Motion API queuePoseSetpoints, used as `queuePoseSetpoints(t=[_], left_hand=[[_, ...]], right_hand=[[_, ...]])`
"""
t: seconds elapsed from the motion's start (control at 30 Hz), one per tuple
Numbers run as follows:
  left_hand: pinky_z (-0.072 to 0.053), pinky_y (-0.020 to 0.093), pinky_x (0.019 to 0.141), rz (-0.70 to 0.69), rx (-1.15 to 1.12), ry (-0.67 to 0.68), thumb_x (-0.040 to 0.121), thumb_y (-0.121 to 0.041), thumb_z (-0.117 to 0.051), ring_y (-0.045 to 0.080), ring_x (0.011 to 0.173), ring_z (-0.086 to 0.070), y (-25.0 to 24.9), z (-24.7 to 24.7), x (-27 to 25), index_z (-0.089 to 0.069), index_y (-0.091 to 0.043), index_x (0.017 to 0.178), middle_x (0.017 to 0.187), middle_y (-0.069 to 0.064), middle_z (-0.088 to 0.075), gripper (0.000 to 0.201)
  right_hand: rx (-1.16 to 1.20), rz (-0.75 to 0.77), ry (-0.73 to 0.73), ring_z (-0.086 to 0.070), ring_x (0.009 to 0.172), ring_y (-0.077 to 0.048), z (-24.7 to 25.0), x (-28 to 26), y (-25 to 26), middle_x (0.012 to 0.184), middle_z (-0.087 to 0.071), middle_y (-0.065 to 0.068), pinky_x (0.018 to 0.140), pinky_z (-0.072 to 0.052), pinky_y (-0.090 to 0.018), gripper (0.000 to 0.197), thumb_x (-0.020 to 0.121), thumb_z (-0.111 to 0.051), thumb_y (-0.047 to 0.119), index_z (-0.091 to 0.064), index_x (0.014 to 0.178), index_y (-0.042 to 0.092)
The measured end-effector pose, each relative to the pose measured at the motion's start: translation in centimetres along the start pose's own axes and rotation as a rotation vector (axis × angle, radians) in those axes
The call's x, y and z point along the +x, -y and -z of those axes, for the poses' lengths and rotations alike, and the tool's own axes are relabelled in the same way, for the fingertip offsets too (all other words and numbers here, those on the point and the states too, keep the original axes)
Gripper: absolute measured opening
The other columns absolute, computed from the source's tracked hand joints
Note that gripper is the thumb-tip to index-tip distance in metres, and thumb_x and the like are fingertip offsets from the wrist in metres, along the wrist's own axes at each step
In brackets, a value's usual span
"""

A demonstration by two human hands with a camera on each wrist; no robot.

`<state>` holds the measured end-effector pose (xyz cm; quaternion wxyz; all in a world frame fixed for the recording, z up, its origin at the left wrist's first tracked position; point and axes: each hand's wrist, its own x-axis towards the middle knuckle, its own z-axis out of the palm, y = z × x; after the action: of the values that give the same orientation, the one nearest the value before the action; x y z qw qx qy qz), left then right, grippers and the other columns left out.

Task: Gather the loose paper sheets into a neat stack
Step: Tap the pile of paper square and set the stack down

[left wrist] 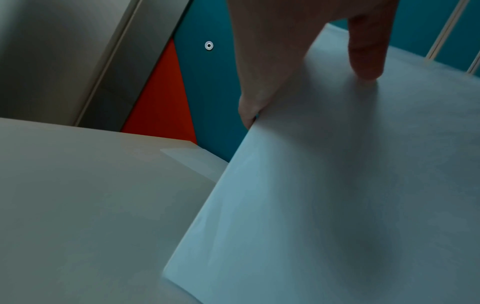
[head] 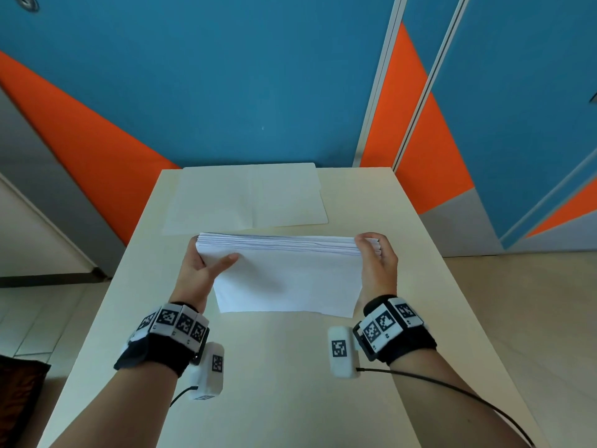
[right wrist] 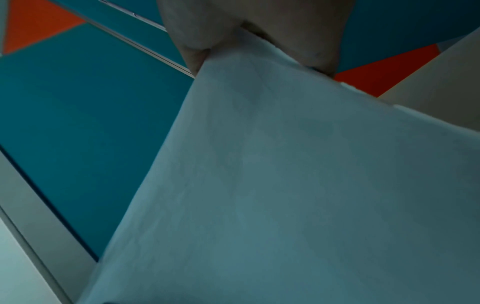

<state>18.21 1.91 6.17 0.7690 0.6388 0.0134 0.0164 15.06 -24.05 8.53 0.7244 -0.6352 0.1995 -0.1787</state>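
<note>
A stack of white paper sheets (head: 287,279) stands tilted on its lower edge on the cream table (head: 290,367), its top edges nearly level. My left hand (head: 202,265) grips the stack's left side, thumb on the near face and fingers behind. My right hand (head: 376,258) grips the right side near the top corner. In the left wrist view my thumb presses on the paper stack (left wrist: 337,195). The right wrist view shows the paper stack (right wrist: 285,195) pinched in my right hand (right wrist: 233,35).
An open cream folder (head: 245,197) lies flat at the table's far end, just behind the stack. A blue and orange wall (head: 226,76) rises right behind the table. Cables run from both wrist cameras over the near tabletop.
</note>
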Motion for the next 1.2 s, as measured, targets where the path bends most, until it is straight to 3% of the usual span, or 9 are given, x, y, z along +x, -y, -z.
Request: queuePoseSetpoints(t=[0.13, 0.27, 0.43, 0.53, 0.7, 0.83, 0.93, 1.07, 1.2], left_hand=[[-0.048, 0.021, 0.076, 0.01, 0.025, -0.022, 0.076, 0.008, -0.066, 0.01, 0.088, -0.06, 0.3, 0.2, 0.4, -0.05, -0.028, 0.101, 0.095, -0.003, -0.062, 0.046], [-0.05, 0.021, 0.074, 0.08, 0.069, 0.026, 0.084, 0.008, -0.056, 0.001, 0.075, -0.069, 0.6, 0.9, 0.9, -0.061, -0.021, 0.095, 0.078, -0.012, -0.075, 0.031], [-0.053, 0.019, 0.069, 0.106, 0.079, 0.021, 0.087, 0.003, -0.056, -0.001, 0.07, -0.07, 1.3, 1.0, 0.8, -0.063, -0.017, 0.093, 0.073, -0.014, -0.075, 0.022], [-0.056, 0.021, 0.067, 0.052, 0.011, -0.044, 0.083, -0.005, -0.059, 0.003, 0.068, -0.069, 0.9, 0.5, 1.0, -0.065, -0.017, 0.09, 0.072, -0.011, -0.075, 0.015], [-0.052, 0.023, 0.077, 0.059, -0.175, -0.172, 0.094, 0.0, -0.044, 0.0, 0.072, -0.069, -0.3, 0.8, 1.9, -0.061, -0.019, 0.09, 0.073, -0.014, -0.075, 0.026], [-0.043, 0.04, 0.096, 0.143, -0.326, -0.192, 0.097, -0.004, -0.038, 0.013, 0.098, -0.062, 0.7, 1.1, 1.4, -0.06, -0.023, 0.103, 0.103, -0.005, -0.07, 0.03], [-0.047, 0.044, 0.095, 0.216, -0.452, -0.095, 0.098, -0.01, -0.035, 0.021, 0.111, -0.058, 2.7, 0.1, 0.2, -0.059, -0.022, 0.114, 0.12, 0.002, -0.064, 0.032], [-0.046, 0.036, 0.086, 0.373, -0.353, -0.149, 0.091, -0.002, -0.049, 0.028, 0.119, -0.05, 4.5, -0.3, -1.4, -0.045, -0.017, 0.127, 0.128, 0.007, -0.057, 0.039], [-0.029, 0.041, 0.108, 0.327, 0.069, -0.085, 0.067, -0.017, -0.08, 0.024, 0.138, -0.03, 4.0, 2.3, -1.0, -0.022, -0.019, 0.143, 0.152, 0.004, -0.031, 0.096]], right_hand=[[-0.057, 0.064, 0.056, -0.056, 0.096, -0.017, 0.7, -0.1, -0.1, 0.092, -0.06, 0.006, 0.093, -0.045, -0.04, 0.017, 0.076, -0.061, 0.042, -0.059, 0.084, 0.027], [-0.123, -0.008, 0.214, -0.05, 0.113, -0.015, 2.1, 0.3, -1.0, 0.12, -0.056, 0.0, 0.097, -0.042, -0.031, 0.044, 0.069, -0.076, 0.019, -0.055, 0.106, 0.029], [-0.344, -0.212, 0.314, -0.071, 0.079, -0.011, 3.2, 1.0, -2.9, 0.082, -0.073, 0.002, 0.081, -0.055, -0.032, 0.038, 0.065, -0.083, 0.024, -0.066, 0.095, 0.009], [-0.365, -0.205, 0.396, -0.066, 0.066, -0.001, 3.3, 0.8, -2.9, 0.066, -0.07, 0.014, 0.078, -0.055, -0.021, 0.011, 0.076, -0.074, 0.017, -0.064, 0.074, 0.019], [-0.245, -0.211, 0.446, -0.07, 0.087, -0.014, 3.7, 0.8, -2.8, 0.082, -0.074, 0.011, 0.084, -0.054, -0.032, 0.015, 0.073, -0.076, 0.015, -0.069, 0.085, 0.02], [0.283, -0.281, 0.373, -0.073, 0.085, -0.018, 2.6, 1.0, -1.7, 0.088, -0.077, -0.004, 0.07, -0.059, -0.03, 0.066, 0.033, -0.093, 0.037, -0.07, 0.089, 0.01], [0.422, -0.308, 0.4, -0.07, 0.093, -0.023, 0.2, -0.3, 0.0, 0.098, -0.074, -0.007, 0.084, -0.057, -0.038, 0.055, 0.048, -0.09, 0.032, -0.068, 0.095, 0.013], [0.065, -0.143, 0.24, -0.063, 0.075, -0.01, -2.1, -2.1, 2.8, 0.081, -0.065, 0.003, 0.075, -0.057, -0.023, 0.011, 0.083, -0.066, 0.014, -0.056, 0.079, 0.017], [-0.17, 0.021, 0.336, -0.06, 0.074, -0.002, -1.6, -2.1, 4.0, 0.078, -0.059, 0.016, 0.07, -0.048, -0.007, 0.024, 0.084, -0.064, 0.009, -0.053, 0.072, 0.026]])
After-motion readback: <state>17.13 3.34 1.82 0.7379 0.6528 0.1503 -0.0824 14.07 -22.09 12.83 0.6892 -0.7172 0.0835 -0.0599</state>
